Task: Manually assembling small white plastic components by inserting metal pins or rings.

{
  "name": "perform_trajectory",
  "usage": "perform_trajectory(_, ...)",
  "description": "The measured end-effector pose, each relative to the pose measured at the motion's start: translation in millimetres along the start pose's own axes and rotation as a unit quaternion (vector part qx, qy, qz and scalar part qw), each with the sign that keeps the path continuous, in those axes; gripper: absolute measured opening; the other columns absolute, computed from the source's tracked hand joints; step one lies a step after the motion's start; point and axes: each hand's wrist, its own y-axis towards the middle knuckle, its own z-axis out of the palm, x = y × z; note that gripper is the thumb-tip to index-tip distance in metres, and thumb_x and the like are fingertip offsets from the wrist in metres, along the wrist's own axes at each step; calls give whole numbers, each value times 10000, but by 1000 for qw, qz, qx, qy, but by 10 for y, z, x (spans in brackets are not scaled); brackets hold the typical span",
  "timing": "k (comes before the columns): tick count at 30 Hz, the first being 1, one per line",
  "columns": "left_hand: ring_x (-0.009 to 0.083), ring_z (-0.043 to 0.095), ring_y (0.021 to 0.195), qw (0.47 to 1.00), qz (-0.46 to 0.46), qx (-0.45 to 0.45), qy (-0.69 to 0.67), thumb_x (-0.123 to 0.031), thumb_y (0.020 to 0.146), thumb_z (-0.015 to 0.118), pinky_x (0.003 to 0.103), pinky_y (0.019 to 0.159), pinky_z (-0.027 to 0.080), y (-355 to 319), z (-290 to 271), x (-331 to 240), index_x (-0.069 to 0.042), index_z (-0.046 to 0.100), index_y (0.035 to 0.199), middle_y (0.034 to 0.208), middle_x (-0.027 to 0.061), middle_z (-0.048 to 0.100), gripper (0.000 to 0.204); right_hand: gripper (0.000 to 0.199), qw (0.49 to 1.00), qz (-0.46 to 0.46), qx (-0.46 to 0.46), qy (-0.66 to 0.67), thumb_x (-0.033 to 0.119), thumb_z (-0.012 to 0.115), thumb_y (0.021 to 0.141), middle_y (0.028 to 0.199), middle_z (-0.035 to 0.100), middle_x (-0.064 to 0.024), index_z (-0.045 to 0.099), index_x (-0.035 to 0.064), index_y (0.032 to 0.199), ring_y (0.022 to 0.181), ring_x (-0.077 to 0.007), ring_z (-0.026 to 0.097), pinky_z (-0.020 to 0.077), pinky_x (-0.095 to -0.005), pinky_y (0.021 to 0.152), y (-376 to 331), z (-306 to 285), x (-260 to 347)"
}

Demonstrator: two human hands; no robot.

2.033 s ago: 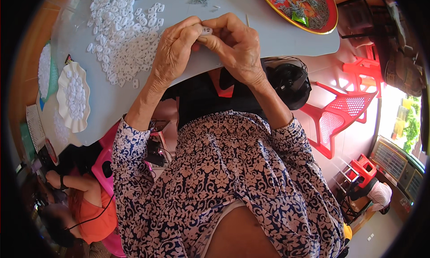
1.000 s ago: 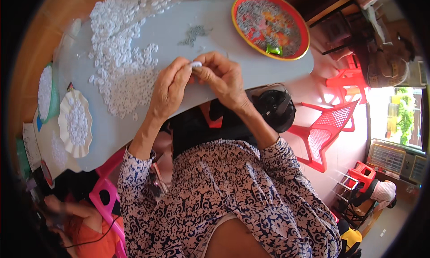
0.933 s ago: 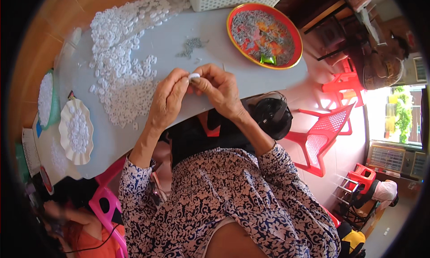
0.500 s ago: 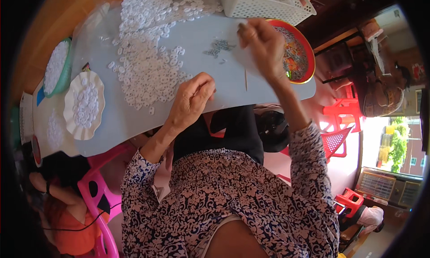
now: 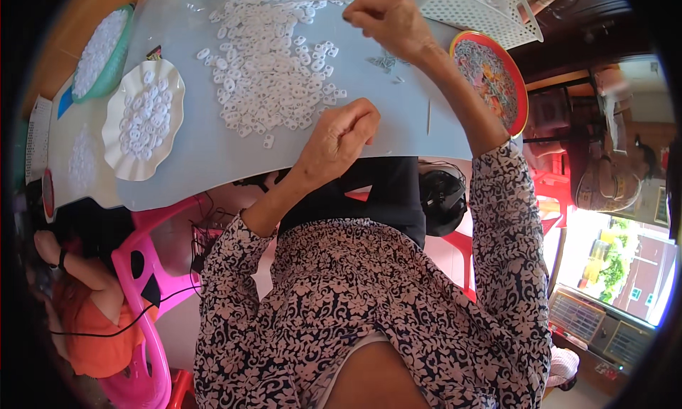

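My left hand (image 5: 339, 140) is closed above the table's near edge, its fingers curled together. What it holds, if anything, is hidden. My right hand (image 5: 389, 22) reaches across to the far side with fingertips pressed together, beside a heap of small white plastic pieces with holes (image 5: 273, 89). Nothing can be made out in its fingers. Below that hand lies a small scatter of grey metal bits (image 5: 384, 62). A thin stick (image 5: 428, 117) rests on the table right of my left hand. Under my right forearm's outer side stands a red-rimmed bowl (image 5: 524, 96) of grey metal bits and some orange ones.
A scalloped white dish (image 5: 114, 142) and a green bowl (image 5: 121, 68), both holding white pieces, stand on the grey table (image 5: 185, 167) at left. A perforated white basket (image 5: 490, 18) is at the far right. Another person in orange (image 5: 99, 338) sits by a pink chair (image 5: 153, 281).
My right hand has moved farther away and to the left, past the metal bits toward the white pieces. My left hand stays closed near the table edge. The whole view has shifted.
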Motion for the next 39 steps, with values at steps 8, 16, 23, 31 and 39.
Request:
perform_trajectory(8,141,441,552,999,-18,23,-14,-80,883,473,293,530,396,7,37,-110,18,489,775,621,80,481,147,114,986,-132,102,-2,115,640,813,759,678,-70,673,44,896,639,-141,621,512,-276,615,81,571,288)
perform_trajectory(16,144,489,564,998,-38,49,3,-147,896,471,282,529,413,-1,18,-159,9,525,825,635,66,507,179,95,981,-86,162,-60,114,642,806,707,663,-56,672,31,840,630,-144,618,506,-273,611,90,416,287)
perform_trajectory(23,162,482,567,999,-1,49,15,-121,878,482,298,535,409,10,47,-102,15,526,831,646,83,502,150,151,973,-112,186,-83,99,666,768,794,661,-105,667,25,899,664,-208,617,500,-313,637,-13,392,235)
perform_trajectory(31,165,487,579,999,-9,46,26,-114,877,478,293,560,427,12,63,-101,8,520,826,660,79,493,139,143,976,-91,178,-87,86,678,741,814,652,-118,630,5,849,703,-247,623,503,-324,659,-71,473,234)
perform_trajectory(39,147,484,592,998,1,49,38,-164,916,486,280,569,422,17,51,-108,2,522,836,651,73,494,189,92,988,10,130,86,84,634,823,775,655,-52,634,17,886,688,-115,623,497,-254,644,-238,275,197)
